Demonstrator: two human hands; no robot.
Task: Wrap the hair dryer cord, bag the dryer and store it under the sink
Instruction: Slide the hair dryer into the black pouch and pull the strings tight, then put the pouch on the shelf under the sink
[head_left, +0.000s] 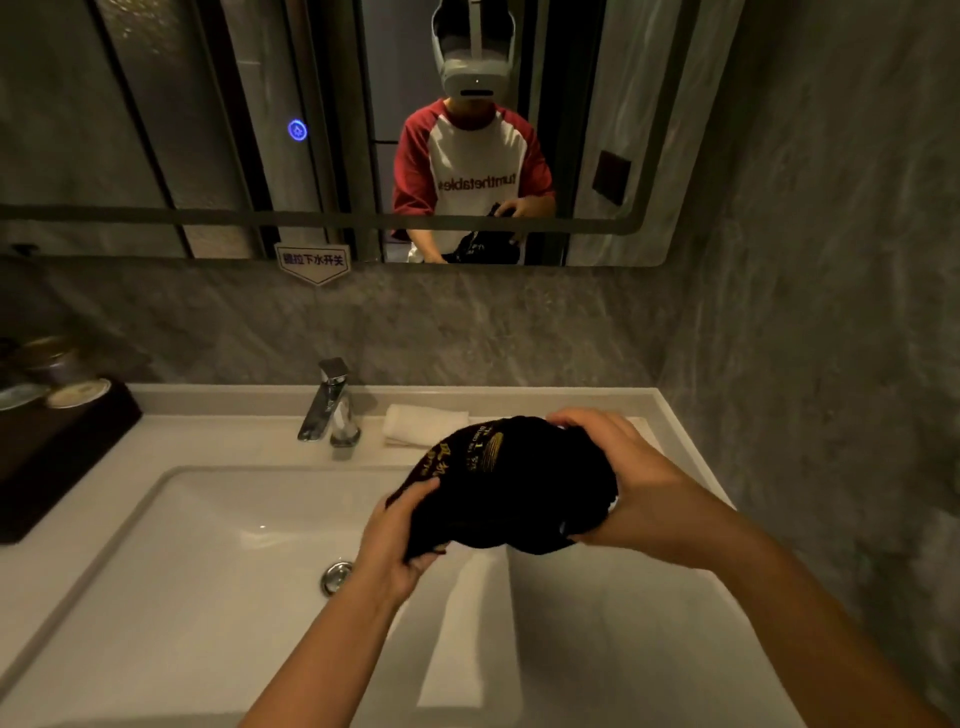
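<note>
A black cloth bag (511, 488) with gold lettering bulges above the right side of the white sink (156, 519). Both hands hold it in the air. My left hand (400, 535) grips the bag's lower left end, thumb on top. My right hand (618, 478) clasps its right end, fingers curled over the gathered cloth. The hair dryer and its cord are hidden; a small white speck shows at the bag's right edge. The mirror (208, 156) reflects the same hold.
A chrome faucet (332, 405) stands behind the basin, with a folded white towel (423, 423) to its right. A dark tray (52, 447) with dishes and a jar sits on the left of the counter. A grey stone wall closes off the right side.
</note>
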